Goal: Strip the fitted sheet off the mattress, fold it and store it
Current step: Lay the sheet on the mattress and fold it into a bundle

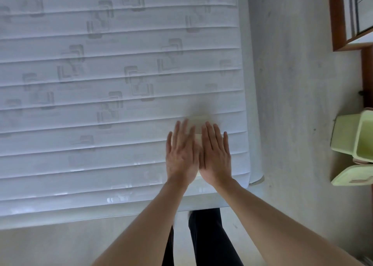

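- Bare quilted mattress (101,84) fills the 10 o'clock side; pale floor (292,84) at 3.
- Left hand (181,154) and right hand (217,157), fingers straight, slightly spread, press a small pale folded bundle (198,122), blurred, probably the sheet.
- Green bins (353,136) at 3 o'clock.

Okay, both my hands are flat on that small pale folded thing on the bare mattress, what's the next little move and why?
Probably curl your fingers round the pale bundle and lift it. The mattress already shows bare quilting, and the left hand and right hand lie flat with straight fingers, so the folding looks finished and storing remains. The bundle is blurred, so check first.
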